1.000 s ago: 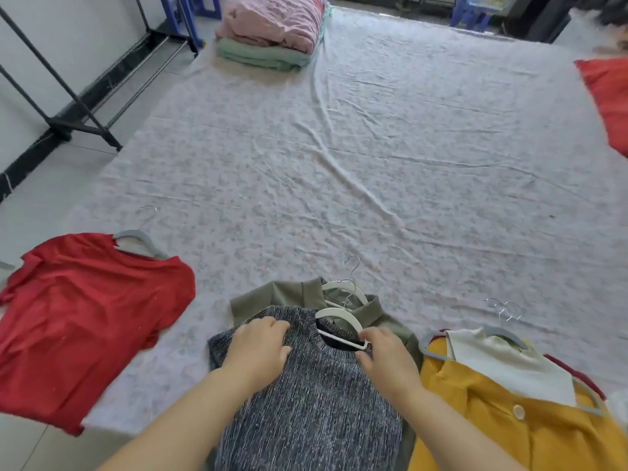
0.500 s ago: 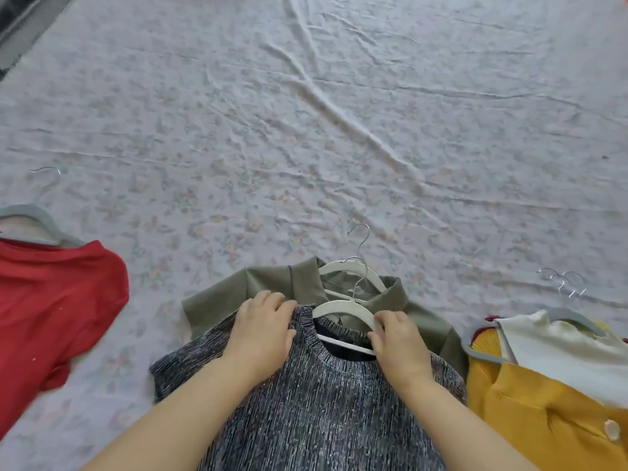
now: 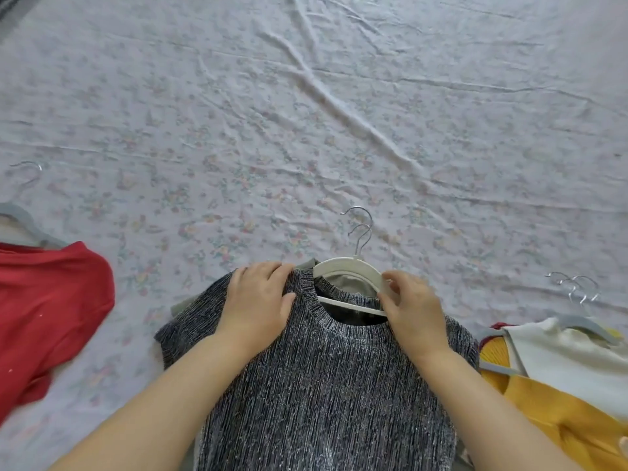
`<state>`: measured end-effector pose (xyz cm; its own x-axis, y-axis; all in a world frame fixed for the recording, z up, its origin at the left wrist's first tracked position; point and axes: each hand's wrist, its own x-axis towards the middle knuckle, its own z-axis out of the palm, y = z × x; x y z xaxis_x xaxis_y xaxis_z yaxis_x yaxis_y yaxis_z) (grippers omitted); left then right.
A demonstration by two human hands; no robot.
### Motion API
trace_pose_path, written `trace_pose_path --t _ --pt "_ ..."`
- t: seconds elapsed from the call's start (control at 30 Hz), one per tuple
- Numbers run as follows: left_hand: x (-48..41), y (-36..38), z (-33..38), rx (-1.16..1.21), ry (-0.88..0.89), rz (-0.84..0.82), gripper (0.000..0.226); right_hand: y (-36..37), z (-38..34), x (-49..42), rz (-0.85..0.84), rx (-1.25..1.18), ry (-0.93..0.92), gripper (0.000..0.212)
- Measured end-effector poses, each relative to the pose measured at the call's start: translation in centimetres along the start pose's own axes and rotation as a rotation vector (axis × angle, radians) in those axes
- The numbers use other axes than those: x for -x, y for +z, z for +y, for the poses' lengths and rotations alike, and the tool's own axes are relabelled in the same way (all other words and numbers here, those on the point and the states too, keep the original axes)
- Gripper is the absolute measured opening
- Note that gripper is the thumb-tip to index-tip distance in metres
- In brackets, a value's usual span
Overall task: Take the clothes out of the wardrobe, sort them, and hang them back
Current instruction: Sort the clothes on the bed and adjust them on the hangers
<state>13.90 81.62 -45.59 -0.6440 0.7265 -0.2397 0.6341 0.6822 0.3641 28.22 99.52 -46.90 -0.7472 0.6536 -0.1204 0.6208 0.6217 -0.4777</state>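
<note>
A dark grey knit sweater on a white hanger lies on the floral sheet, on top of an olive green garment that only peeks out at the left. Two metal hooks stick out above the collar, one over the other. My left hand grips the sweater's left shoulder, fingers over its top edge. My right hand pinches the white hanger's right arm at the collar.
A red shirt on a grey hanger lies at the left edge. At the right, a white top and a yellow garment lie stacked on grey hangers. Wrinkled sheet stretches beyond.
Both hands have slid the grey sweater and its hanger up over the olive garment, which is now almost covered. The view has tilted down and closer.
</note>
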Motion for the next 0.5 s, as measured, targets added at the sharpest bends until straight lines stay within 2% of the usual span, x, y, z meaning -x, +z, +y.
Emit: trace_pose_path --t 0.1,0.3,0.37,0.5 --pt "-1.6 1.8 -0.5 -0.053 -0.047 -0.117 0.050 1.9 1.2 -1.0 -0.067 0.110 0.077 0.038" --pt "-3.2 4.2 -1.2 -0.098 -0.084 -0.169 0.057 4.0 1.3 -3.4 -0.216 0.263 0.009 0.056" --pt "-3.4 4.4 -1.4 -0.100 -0.087 -0.166 0.057 4.4 1.4 -3.8 -0.216 0.257 0.003 0.054" --pt "-3.0 3.8 -1.6 -0.071 -0.079 -0.156 0.053 3.5 1.0 -2.7 -0.088 0.064 -0.009 0.040"
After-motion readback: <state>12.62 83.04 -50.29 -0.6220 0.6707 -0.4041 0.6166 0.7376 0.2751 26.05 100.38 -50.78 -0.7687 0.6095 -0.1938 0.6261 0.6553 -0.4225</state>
